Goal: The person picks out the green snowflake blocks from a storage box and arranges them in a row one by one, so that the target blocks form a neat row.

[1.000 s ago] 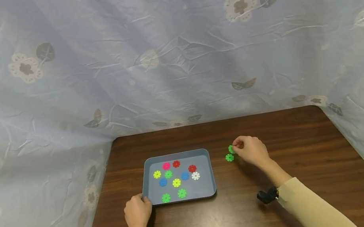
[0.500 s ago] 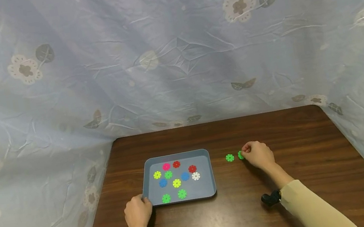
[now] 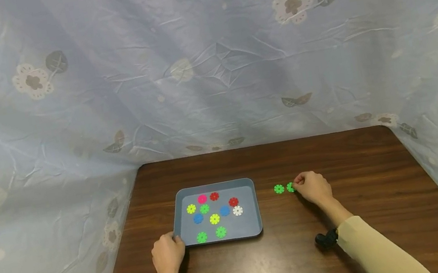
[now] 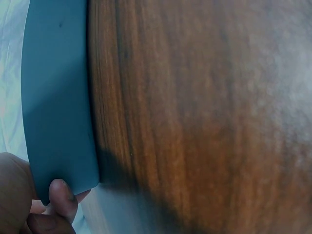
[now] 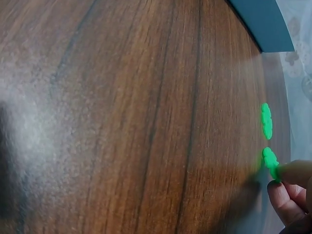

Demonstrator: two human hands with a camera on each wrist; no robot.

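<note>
My left hand (image 3: 168, 255) grips the near left corner of a grey-blue tray (image 3: 252, 223). In the left wrist view, its thumb and fingers hold the corner of the tray wall (image 4: 58, 112). My right hand (image 3: 313, 187) pinches the right edge of a green notched plastic disc (image 3: 290, 187) between thumb and fingers. The right wrist view shows this green disc (image 5: 269, 161) slightly tilted, close to the tabletop. Just left of it, a second green disc (image 3: 279, 189) lies flat on the table, with a small gap between the two.
Inside the tray lie several similar discs, among them a white disc (image 3: 237, 210), a pink disc (image 3: 202, 199) and a green disc (image 3: 220, 232). The tray rests on a brown wooden table (image 3: 334, 151). A patterned curtain (image 3: 206, 61) hangs behind and around the table.
My right hand has moved right and nearer with its green disc, from above the other disc to its right side. My left hand stays on the tray corner.
</note>
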